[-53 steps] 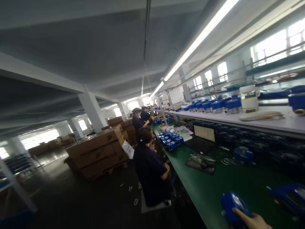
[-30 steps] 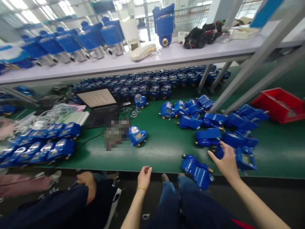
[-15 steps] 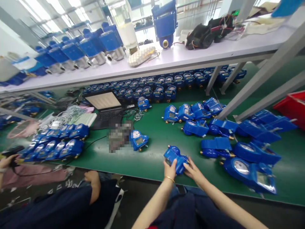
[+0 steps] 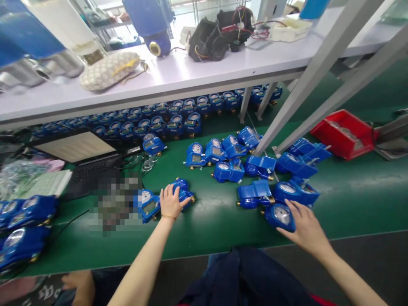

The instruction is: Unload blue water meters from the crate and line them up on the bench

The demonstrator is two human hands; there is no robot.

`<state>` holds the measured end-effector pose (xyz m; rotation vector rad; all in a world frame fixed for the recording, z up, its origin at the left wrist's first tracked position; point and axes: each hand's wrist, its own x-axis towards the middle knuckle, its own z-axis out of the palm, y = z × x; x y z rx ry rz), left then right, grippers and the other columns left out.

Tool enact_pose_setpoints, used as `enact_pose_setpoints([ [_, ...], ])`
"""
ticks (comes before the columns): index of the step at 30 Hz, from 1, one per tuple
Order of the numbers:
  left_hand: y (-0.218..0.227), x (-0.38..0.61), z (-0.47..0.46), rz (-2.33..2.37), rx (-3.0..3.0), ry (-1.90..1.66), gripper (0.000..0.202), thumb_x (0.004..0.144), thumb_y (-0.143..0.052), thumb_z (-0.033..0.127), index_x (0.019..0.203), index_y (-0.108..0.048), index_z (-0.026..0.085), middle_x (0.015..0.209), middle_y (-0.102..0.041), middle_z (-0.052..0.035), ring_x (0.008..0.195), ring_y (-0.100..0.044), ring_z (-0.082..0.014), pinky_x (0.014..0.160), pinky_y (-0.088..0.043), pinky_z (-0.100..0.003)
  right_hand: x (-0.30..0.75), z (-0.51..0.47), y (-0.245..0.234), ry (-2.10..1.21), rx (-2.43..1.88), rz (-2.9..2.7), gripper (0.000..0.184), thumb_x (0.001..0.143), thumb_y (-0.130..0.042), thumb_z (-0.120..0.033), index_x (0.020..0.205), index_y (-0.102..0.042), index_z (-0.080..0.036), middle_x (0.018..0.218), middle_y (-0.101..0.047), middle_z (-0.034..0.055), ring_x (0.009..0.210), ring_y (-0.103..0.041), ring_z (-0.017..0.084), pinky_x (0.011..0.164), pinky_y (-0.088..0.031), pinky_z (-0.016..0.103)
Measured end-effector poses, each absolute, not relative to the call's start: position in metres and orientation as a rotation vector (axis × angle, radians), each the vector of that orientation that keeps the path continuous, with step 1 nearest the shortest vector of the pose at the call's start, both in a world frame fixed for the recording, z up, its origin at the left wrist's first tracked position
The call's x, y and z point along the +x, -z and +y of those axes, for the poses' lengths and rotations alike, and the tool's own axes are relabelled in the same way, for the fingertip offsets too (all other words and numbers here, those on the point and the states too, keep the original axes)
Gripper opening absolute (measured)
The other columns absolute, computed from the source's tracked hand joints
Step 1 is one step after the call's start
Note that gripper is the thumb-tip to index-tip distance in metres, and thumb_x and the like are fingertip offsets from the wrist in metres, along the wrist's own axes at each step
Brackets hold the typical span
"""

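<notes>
Under my left hand (image 4: 170,204) is a blue water meter (image 4: 181,185) with brass ends, lying on the green bench; my fingers curve over it and the thumb stretches along its right side. Just left of it stands another blue meter (image 4: 148,205) with a dial and a display window. On the right, my right hand (image 4: 304,223) is around the box end of a nearer blue meter (image 4: 281,216), thumb on the near side and fingers across the top. Its round dial shows; the display part is hidden beneath my palm.
More blue meters (image 4: 225,170) lie loosely grouped at centre right. A laptop (image 4: 92,163) sits to the left. Metal posts (image 4: 287,106) hold up a white shelf (image 4: 197,78), with rows of meters below. A red bin (image 4: 338,131) is at the right. Another person's hand (image 4: 79,282) shows lower left.
The meter both hands held has gone left, beside the single meter on the bench. My right hand has left it and moved right onto another meter. The view has swung right.
</notes>
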<state>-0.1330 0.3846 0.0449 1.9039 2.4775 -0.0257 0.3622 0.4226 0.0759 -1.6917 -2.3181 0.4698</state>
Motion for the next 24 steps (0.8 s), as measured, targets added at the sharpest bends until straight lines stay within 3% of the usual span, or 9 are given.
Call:
enact_pose_setpoints([
  [2,-0.046,-0.132,0.380,2.321,2.030,0.110,0.088,0.073,-0.068,0.064,0.138,-0.051,0.007,0.144,-0.047,-0.0225,0.137,-0.035,-0.0369,0.121,-0.013,-0.054,0.409,0.434,-0.058,-0.460,-1.690,-2.493,0.097,0.055,-0.073,-0.047,0.143,-0.046,-0.017,0.138,-0.048,0.0207,0.128,-0.039,0.050,0.097,-0.042,0.068],
  [4,-0.048,-0.131,0.378,2.185,2.080,0.229,0.097,0.071,-0.075,0.054,0.146,-0.039,0.006,0.148,-0.043,-0.0212,0.137,-0.036,-0.0362,0.121,-0.010,-0.055,0.433,0.444,-0.038,-0.504,-1.604,-2.582,0.091,0.051,-0.073,-0.042,0.137,-0.054,-0.018,0.134,-0.052,0.0193,0.128,-0.035,0.053,0.098,-0.039,0.070],
  [7,-0.050,-0.139,0.382,2.157,2.043,0.386,0.091,0.075,-0.076,0.033,0.151,-0.031,0.014,0.156,-0.034,-0.0119,0.141,-0.033,-0.0347,0.120,-0.015,-0.058,0.432,0.449,-0.017,-0.551,-1.453,-2.584,0.079,0.048,-0.074,-0.039,0.125,-0.064,-0.025,0.124,-0.058,0.0167,0.125,-0.036,0.056,0.097,-0.039,0.072],
  [9,-0.050,-0.149,0.389,2.231,1.938,0.446,0.087,0.077,-0.074,0.028,0.151,-0.030,0.018,0.159,-0.028,-0.0073,0.143,-0.030,-0.0337,0.119,-0.020,-0.058,0.413,0.443,-0.011,-0.615,-1.339,-2.585,0.078,0.045,-0.075,-0.035,0.122,-0.065,-0.033,0.124,-0.059,0.0132,0.124,-0.038,0.055,0.092,-0.042,0.071],
  [12,-0.053,-0.164,0.404,2.441,1.689,0.470,0.076,0.083,-0.066,0.022,0.151,-0.031,0.019,0.159,-0.029,-0.0081,0.143,-0.030,-0.0332,0.117,-0.027,-0.056,0.362,0.424,-0.015,-0.719,-1.231,-2.605,0.077,0.046,-0.075,-0.032,0.122,-0.064,-0.037,0.124,-0.059,0.0109,0.125,-0.040,0.051,0.090,-0.046,0.068],
  [16,-0.064,-0.161,0.418,2.734,1.418,0.360,0.056,0.092,-0.037,0.009,0.149,-0.036,0.011,0.158,-0.028,-0.0160,0.146,-0.025,-0.0331,0.119,-0.023,-0.054,0.256,0.402,-0.039,-0.820,-1.390,-2.579,0.068,0.057,-0.070,-0.036,0.125,-0.062,-0.028,0.126,-0.058,0.0114,0.126,-0.039,0.048,0.084,-0.055,0.060],
  [19,-0.078,-0.138,0.411,2.837,1.456,0.095,0.061,0.088,-0.049,0.014,0.148,-0.037,0.009,0.158,-0.025,-0.0209,0.147,-0.022,-0.0358,0.119,-0.023,-0.053,0.163,0.398,-0.053,-0.866,-1.519,-2.551,0.069,0.067,-0.066,-0.038,0.132,-0.053,-0.019,0.130,-0.052,0.0134,0.124,-0.039,0.043,0.080,-0.058,0.053],
  [21,-0.085,-0.115,0.397,2.818,1.530,-0.103,0.063,0.087,-0.056,0.022,0.146,-0.040,0.009,0.155,-0.032,-0.0203,0.144,-0.027,-0.0356,0.119,-0.025,-0.052,0.113,0.405,-0.059,-0.970,-1.578,-2.469,0.077,0.070,-0.068,-0.042,0.138,-0.045,-0.014,0.137,-0.045,0.0153,0.127,-0.039,0.040,0.091,-0.055,0.052],
  [24,-0.083,-0.077,0.368,2.746,1.568,-0.282,0.057,0.092,-0.052,0.033,0.143,-0.045,0.008,0.149,-0.040,-0.0197,0.140,-0.034,-0.0339,0.117,-0.031,-0.050,0.085,0.434,-0.067,-1.217,-1.433,-2.319,0.078,0.077,-0.067,-0.043,0.142,-0.039,-0.009,0.140,-0.042,0.0171,0.126,-0.046,0.030,0.107,-0.046,0.042],
])
